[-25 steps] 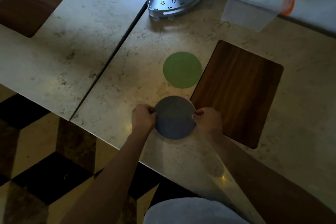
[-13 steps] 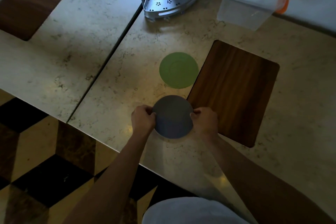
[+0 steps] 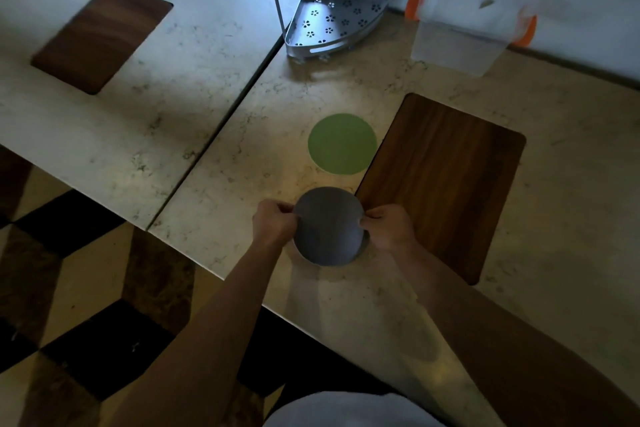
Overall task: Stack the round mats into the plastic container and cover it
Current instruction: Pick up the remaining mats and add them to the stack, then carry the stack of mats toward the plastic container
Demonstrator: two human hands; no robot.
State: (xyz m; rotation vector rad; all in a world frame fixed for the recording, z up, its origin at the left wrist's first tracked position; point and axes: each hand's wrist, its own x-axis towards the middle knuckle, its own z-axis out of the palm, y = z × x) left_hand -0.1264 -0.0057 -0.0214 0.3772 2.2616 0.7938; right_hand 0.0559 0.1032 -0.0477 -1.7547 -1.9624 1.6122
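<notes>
A grey round mat is held just above the marble table near its front edge. My left hand pinches its left rim and my right hand pinches its right rim. A pale edge shows under the mat's lower right side; I cannot tell what it is. A green round mat lies flat on the table just beyond the grey one. The clear plastic container with orange clips stands at the back right against the wall, well away from both hands.
A dark wooden board lies right of the mats, touching the green one's edge. A perforated metal corner shelf stands at the back. A second table with another wooden board is at left, across a narrow gap. Checkered floor lies below.
Both hands still hold the grey mat in about the same spot near the table's front edge. The view has shifted, showing more of the back of the tables.
</notes>
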